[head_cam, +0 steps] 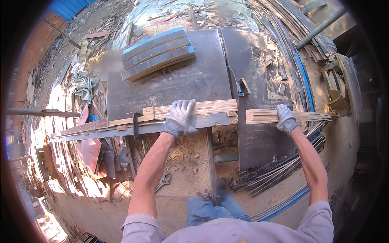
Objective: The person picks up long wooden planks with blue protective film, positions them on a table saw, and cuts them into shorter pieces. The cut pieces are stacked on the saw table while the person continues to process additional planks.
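Note:
My left hand (pixel 181 117), in a pale knit work glove, grips a bundle of plywood strips (pixel 214 106) from above. That bundle lies along a long straight rail (pixel 209 121) at the table's near edge, its left end against a small wood block (pixel 148 114). A black clamp (pixel 136 125) is fixed over the rail left of this hand. My right hand (pixel 285 117), gloved alike, is closed around a second bundle of plywood strips (pixel 261 116) at the right. A short gap separates the two bundles. The right bundle's strips fan slightly at their far right end.
Dark film-faced panels with blue edges (pixel 158 51) are stacked on the dark worktable (pixel 200 76). A narrow slot (pixel 225 50) divides it from the right-hand panel (pixel 252 136). Offcuts (pixel 244 86) lie right of the slot. An adjustable wrench (pixel 164 179) lies below, among wood chips.

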Demonstrator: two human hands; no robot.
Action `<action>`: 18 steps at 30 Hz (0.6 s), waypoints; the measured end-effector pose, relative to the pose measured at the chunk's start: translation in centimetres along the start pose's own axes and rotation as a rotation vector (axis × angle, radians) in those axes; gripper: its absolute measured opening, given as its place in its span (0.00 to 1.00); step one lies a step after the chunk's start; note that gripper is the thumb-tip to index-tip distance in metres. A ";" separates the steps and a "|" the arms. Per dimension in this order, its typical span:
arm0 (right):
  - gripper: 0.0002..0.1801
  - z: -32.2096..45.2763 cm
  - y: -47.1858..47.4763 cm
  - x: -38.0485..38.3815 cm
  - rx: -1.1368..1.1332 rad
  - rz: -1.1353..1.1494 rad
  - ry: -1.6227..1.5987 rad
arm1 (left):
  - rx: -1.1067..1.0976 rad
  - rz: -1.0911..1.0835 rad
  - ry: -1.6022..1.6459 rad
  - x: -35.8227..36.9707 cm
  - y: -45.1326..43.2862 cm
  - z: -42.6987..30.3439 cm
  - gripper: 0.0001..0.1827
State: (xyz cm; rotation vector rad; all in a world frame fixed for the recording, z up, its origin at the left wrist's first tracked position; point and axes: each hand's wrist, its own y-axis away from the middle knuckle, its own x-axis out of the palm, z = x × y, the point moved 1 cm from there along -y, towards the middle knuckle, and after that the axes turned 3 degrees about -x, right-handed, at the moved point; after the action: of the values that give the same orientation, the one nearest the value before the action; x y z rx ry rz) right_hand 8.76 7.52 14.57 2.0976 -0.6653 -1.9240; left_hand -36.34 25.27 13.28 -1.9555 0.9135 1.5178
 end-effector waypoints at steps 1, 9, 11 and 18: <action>0.34 -0.4 1.0 -0.4 -0.009 0.018 -0.004 | -0.018 0.021 -0.009 -0.3 0.8 -0.5 0.70; 0.29 -4.8 3.5 -9.8 -0.414 -0.095 -0.129 | -0.002 0.103 0.042 -8.2 3.3 -4.7 0.72; 0.28 -4.3 3.8 -15.1 -0.506 -0.075 -0.118 | -0.005 0.123 0.143 -12.3 3.0 -6.0 0.74; 0.24 -3.4 -5.2 -23.0 -0.704 -0.040 -0.005 | -0.192 0.232 0.391 -12.4 0.4 -4.7 0.44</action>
State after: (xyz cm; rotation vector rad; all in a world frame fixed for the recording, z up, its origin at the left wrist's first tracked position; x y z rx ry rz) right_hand 12.07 22.32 32.96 1.6567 0.0702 -1.8156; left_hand -35.56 24.14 26.51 -2.4110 1.2314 1.4113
